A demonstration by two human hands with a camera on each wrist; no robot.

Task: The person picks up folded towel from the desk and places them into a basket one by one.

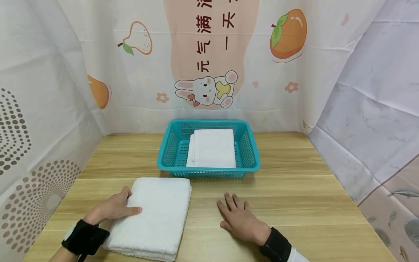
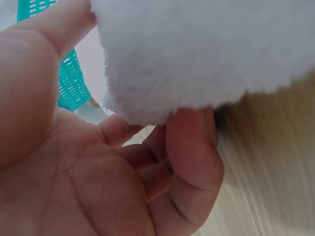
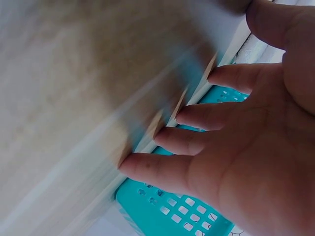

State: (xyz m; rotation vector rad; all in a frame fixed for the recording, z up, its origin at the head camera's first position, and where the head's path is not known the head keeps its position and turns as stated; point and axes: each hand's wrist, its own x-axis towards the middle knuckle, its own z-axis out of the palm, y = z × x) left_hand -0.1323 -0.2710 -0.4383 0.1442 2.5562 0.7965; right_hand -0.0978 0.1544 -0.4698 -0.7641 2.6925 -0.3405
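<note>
A folded white towel (image 1: 154, 214) lies on the wooden table at the front left. My left hand (image 1: 114, 206) grips its left edge, thumb on top; in the left wrist view the fingers (image 2: 194, 152) curl under the fluffy edge. To the right of the towel, apart from it, my right hand (image 1: 240, 220) rests palm down on the table with its fingers spread and holds nothing. Behind both hands stands a teal plastic basket (image 1: 209, 169) with a folded white cloth (image 1: 214, 147) inside.
The wooden table (image 1: 294, 196) reaches back to a white printed curtain (image 1: 137, 87) with fruit and a rabbit on it. More cloth hangs along the left and right sides. In the right wrist view the basket (image 3: 172, 206) shows beyond the fingers.
</note>
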